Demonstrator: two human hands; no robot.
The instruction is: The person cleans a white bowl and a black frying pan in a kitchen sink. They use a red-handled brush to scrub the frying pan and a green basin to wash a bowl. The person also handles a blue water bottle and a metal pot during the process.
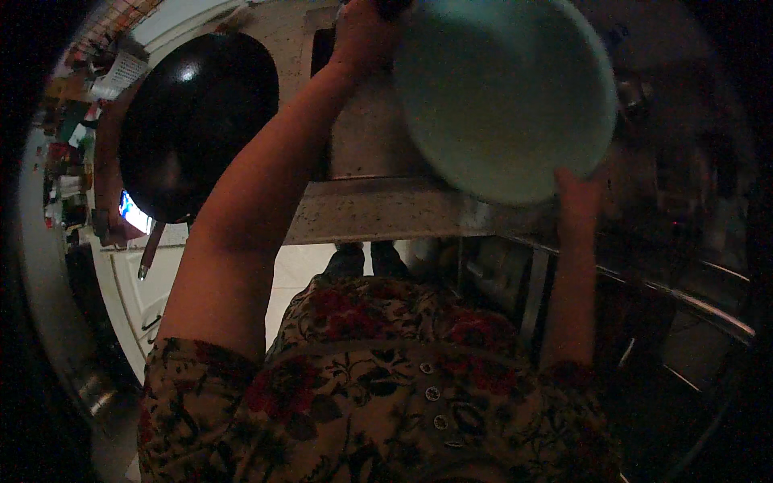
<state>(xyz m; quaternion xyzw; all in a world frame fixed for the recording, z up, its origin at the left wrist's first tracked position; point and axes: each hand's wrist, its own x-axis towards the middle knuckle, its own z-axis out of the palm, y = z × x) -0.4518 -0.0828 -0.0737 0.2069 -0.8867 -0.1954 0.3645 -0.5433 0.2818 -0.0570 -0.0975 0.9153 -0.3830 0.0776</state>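
A large pale green bowl (507, 115) is tilted in front of me, its wide round inside facing me. My right hand (578, 188) grips its lower right rim, slightly blurred. Up at the top edge, my left hand (367, 36) is beside the bowl's upper left side. Its fingers are partly cut off by the frame, and a dark thing there is too dim to name. To the left of my left forearm rests a big black wok (202, 121). A dark handle with a metal end (151, 253) sticks out below it, past the counter edge.
A speckled stone countertop (362, 211) runs before me. A lit screen (136, 212) is by the wok. Far left are a white perforated basket (124, 72) and many small items, above a white cabinet (145, 302). A metal-edged unit (676, 293) stands at the dark right.
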